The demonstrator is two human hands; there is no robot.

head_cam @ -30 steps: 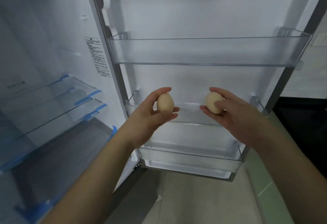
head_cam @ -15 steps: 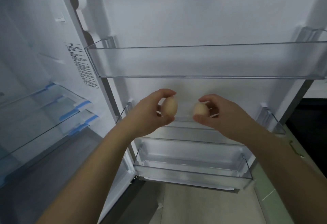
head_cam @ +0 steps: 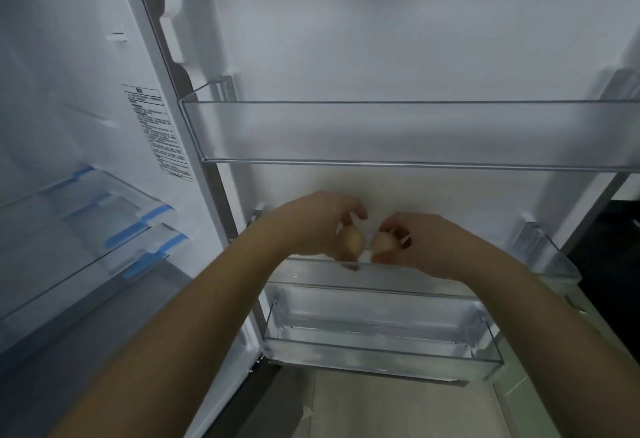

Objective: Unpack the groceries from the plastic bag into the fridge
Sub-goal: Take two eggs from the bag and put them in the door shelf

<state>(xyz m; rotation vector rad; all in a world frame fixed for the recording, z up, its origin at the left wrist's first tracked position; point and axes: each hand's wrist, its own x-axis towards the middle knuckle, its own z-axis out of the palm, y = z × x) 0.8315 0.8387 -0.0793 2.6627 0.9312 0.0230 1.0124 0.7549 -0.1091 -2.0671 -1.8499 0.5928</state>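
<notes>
The fridge stands open, its door swung out in front of me. My left hand (head_cam: 311, 226) holds a pale brown egg (head_cam: 355, 240) and my right hand (head_cam: 426, 247) holds a second egg (head_cam: 382, 243). Both eggs are close together, nearly touching, just above the front rim of the middle door shelf (head_cam: 540, 254). The fingers curl over the eggs and hide part of each. The image is blurred around the hands. No plastic bag is in view.
A clear upper door shelf (head_cam: 398, 133) runs above the hands, a lower door shelf (head_cam: 381, 351) below them. Glass shelves with blue trim (head_cam: 114, 230) sit inside the fridge at left. A dark counter edge (head_cam: 616, 264) is at right, and tiled floor (head_cam: 398, 410) below.
Both hands have moved forward and down toward the middle door shelf and drawn the eggs closer together. The view has tilted upward, closer to the door.
</notes>
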